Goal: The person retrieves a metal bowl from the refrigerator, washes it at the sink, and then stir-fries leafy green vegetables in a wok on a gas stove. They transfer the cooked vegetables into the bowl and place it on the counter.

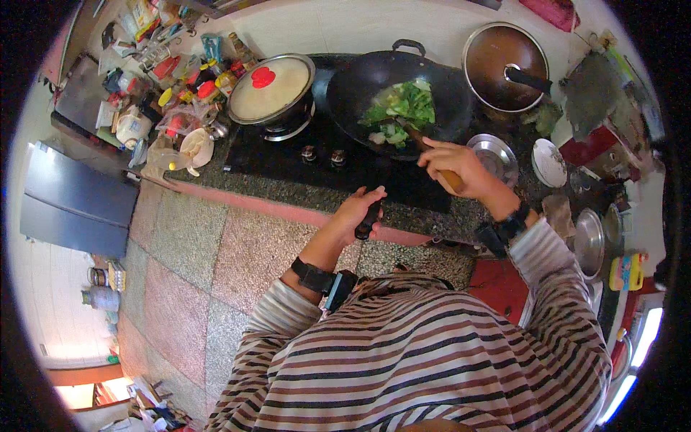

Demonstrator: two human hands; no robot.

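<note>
My left hand (350,211) is closed around a black handle (369,221) at the counter's front edge. That handle points up towards the black wok (348,94), but its join to the wok is lost against the dark cooktop. Chopped leafy greens (410,102) lie in the wok, with a few paler pieces near the front. My right hand (459,164) grips a wooden spatula (452,181) by its handle. The spatula slants over the wok's near rim, its far end among the greens. A loop handle (408,45) stands at the wok's far rim.
Left of the wok, a lidded pot (270,97) sits on the cooktop (259,156). Jars and bottles (208,81) crowd the counter further left. On the right are a wok lid (499,65), a metal bowl (494,156) and a white dish (549,162).
</note>
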